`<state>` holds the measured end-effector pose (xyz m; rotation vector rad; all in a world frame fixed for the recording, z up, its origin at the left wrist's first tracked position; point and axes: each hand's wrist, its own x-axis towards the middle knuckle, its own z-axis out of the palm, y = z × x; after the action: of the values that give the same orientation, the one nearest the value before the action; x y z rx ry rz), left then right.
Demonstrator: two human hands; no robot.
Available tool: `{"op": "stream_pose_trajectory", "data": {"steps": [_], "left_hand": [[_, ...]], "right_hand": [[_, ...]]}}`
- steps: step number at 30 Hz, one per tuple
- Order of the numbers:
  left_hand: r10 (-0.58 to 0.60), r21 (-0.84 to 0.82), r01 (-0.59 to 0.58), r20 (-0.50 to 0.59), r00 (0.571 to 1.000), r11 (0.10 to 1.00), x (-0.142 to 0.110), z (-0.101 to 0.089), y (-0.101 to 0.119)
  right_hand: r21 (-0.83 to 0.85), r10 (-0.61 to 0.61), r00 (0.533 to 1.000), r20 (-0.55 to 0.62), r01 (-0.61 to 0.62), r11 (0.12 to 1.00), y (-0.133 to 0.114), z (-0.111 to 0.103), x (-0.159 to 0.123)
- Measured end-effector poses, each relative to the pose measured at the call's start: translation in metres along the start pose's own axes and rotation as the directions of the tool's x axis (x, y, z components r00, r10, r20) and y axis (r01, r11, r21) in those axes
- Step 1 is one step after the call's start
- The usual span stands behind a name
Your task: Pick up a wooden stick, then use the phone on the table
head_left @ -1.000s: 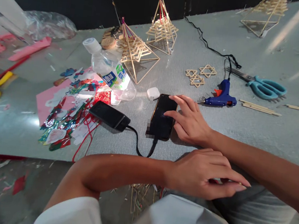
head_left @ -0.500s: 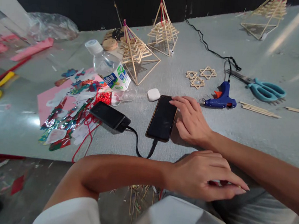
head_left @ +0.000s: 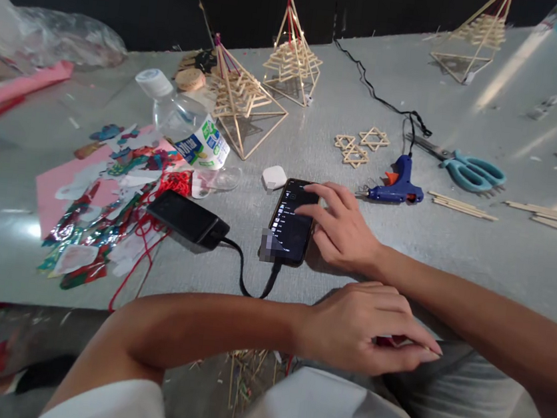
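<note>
A smartphone (head_left: 290, 230) lies face up on the table, its dark screen lit with a list. My right hand (head_left: 344, 226) rests at its right edge, two fingers stretched over the screen and nothing held. From the phone a short black cable (head_left: 243, 273) runs to a black power bank (head_left: 184, 217). My left hand (head_left: 370, 330) hangs lower down, at the table's near edge over my lap. Its thumb and fingertips are pressed together, and a bit of red shows inside; what it holds is mostly hidden.
Stick pyramids (head_left: 247, 108) stand toward the back beside a plastic bottle (head_left: 192, 125). Small stick stars (head_left: 355, 154), a blue glue gun (head_left: 399, 182), scissors (head_left: 474, 171) and loose sticks (head_left: 464, 207) lie to the right. Shiny scraps (head_left: 103, 202) and red yarn (head_left: 175, 182) are at left.
The phone's screen has gone from dark to lit. My right hand's fingers have moved further over it. The left hand keeps its pinch; the whole view has shifted slightly.
</note>
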<state>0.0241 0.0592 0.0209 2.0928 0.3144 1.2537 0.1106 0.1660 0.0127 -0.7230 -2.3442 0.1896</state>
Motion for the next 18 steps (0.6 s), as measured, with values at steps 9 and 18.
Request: {"op": "stream_pose_trajectory", "data": {"steps": [9,18], "left_hand": [[-0.042,-0.007,0.042,0.050,0.998,0.999,0.000,0.002,-0.001],[-0.015,-0.034,0.017,0.074,0.997,0.999,0.003,-0.001,0.000]], "right_hand": [[-0.061,0.016,0.999,0.045,-0.013,0.998,0.002,0.005,0.006],[-0.128,0.120,0.984,0.130,-0.103,0.986,0.005,0.014,0.019]]}}
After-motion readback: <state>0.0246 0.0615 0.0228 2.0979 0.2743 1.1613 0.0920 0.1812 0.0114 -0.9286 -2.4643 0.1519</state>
